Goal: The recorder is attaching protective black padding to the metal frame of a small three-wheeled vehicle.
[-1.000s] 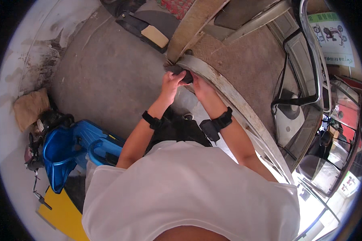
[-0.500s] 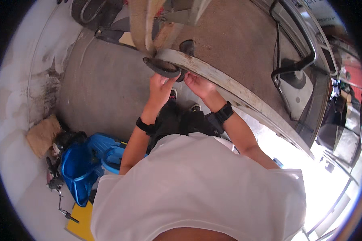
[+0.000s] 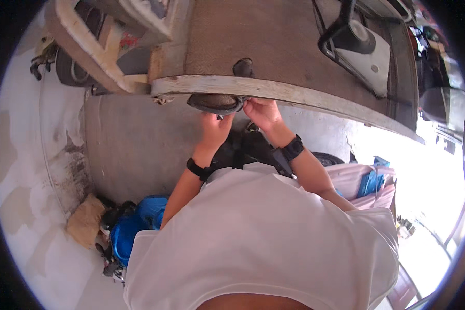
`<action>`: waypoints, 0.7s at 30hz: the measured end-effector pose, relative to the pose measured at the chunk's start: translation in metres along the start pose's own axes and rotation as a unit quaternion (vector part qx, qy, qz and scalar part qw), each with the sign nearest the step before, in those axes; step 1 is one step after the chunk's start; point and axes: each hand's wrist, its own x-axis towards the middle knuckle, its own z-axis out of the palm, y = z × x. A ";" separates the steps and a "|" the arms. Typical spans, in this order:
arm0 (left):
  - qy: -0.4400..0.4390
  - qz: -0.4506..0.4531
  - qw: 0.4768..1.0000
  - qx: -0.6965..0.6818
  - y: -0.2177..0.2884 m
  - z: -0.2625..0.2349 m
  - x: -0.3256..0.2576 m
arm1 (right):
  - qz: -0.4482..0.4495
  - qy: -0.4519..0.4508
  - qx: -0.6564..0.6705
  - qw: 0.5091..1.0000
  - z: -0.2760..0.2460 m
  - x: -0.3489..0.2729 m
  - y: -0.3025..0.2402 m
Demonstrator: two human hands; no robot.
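A dark grey, oval, shoe-like piece with a raised rim (image 3: 215, 103) is held against the front edge of a wooden workbench (image 3: 289, 93). My left hand (image 3: 216, 126) is closed on its near underside, with the fingertips partly hidden behind it. At the piece's right end my right hand (image 3: 263, 112) pinches the rim, close under the bench edge. A small dark, rounded piece (image 3: 243, 67) lies on the brown bench top just beyond the edge. Both wrists wear black bands.
A white machine base with a black bent bar (image 3: 374, 67) stands on the bench at right. Worn wooden framing (image 3: 85, 46) rises at the far left. Blue plastic things (image 3: 125, 238) and a tan cardboard piece (image 3: 86, 221) lie by the stained left wall.
My view has turned, so the bench edge now runs more level across it. Both hands keep hold of the dark piece, which now sits flatter along the bench edge.
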 end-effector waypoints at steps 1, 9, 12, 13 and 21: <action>-0.007 0.001 1.000 -0.024 0.000 0.012 -0.002 | -0.025 -0.013 -0.019 0.999 -0.001 -0.009 -0.009; -0.072 0.109 0.991 0.035 0.021 0.073 0.004 | -0.184 0.075 -0.005 0.980 0.005 -0.066 -0.039; -0.116 0.115 0.986 0.037 0.011 0.094 -0.004 | -0.228 0.064 -0.008 0.972 -0.001 -0.081 -0.050; -0.118 0.116 0.986 0.036 0.011 0.101 -0.003 | -0.250 0.054 0.011 0.967 -0.011 -0.086 -0.054; -0.170 0.156 0.973 0.029 0.001 0.145 -0.011 | -0.286 0.055 -0.006 0.957 0.003 -0.117 -0.074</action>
